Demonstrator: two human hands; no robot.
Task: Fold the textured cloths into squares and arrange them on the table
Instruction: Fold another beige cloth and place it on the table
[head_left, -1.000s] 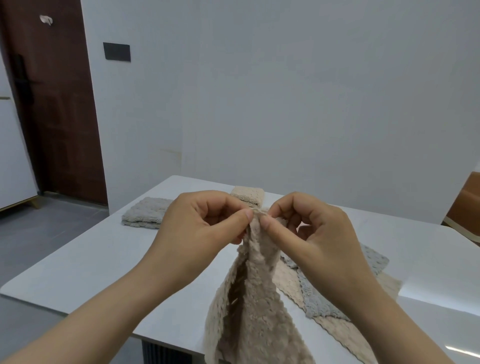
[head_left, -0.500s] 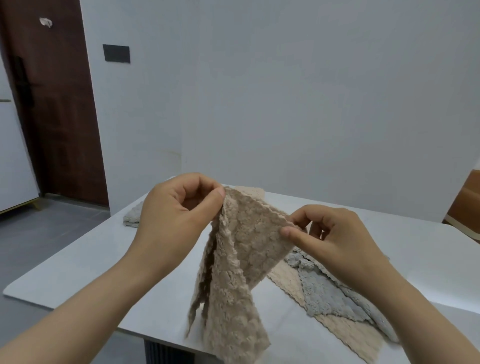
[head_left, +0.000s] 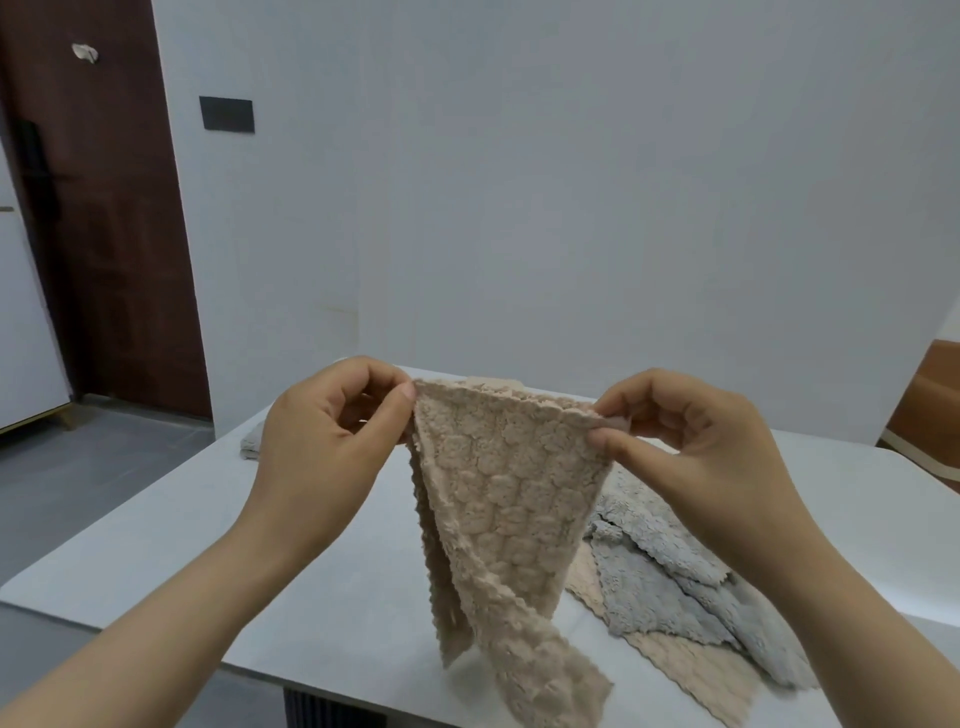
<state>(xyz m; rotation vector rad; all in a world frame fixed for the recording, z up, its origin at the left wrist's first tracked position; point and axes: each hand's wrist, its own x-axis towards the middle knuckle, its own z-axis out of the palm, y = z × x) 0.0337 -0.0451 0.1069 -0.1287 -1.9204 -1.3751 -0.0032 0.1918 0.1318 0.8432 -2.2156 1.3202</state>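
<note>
A beige textured cloth (head_left: 511, 509) hangs in the air above the white table (head_left: 171, 530). My left hand (head_left: 332, 431) pinches its top left corner and my right hand (head_left: 691, 441) pinches its top right corner, so the top edge is stretched between them. The cloth's lower part droops toward the table's near edge. To the right lies a loose heap of grey cloths (head_left: 670, 587) on top of a beige cloth (head_left: 691, 670). A folded grey cloth (head_left: 252, 441) peeks out behind my left hand, and a folded beige cloth (head_left: 493, 383) shows just above the held one.
The white wall stands right behind the table. A dark wooden door (head_left: 98, 208) and grey floor are at the left. A brown piece of furniture (head_left: 930, 410) is at the far right edge. The table's near edge runs under my forearms.
My hands were together pinching the bunched cloth; they have moved apart, spreading its top edge wide. The cloth has been lifted a bit higher.
</note>
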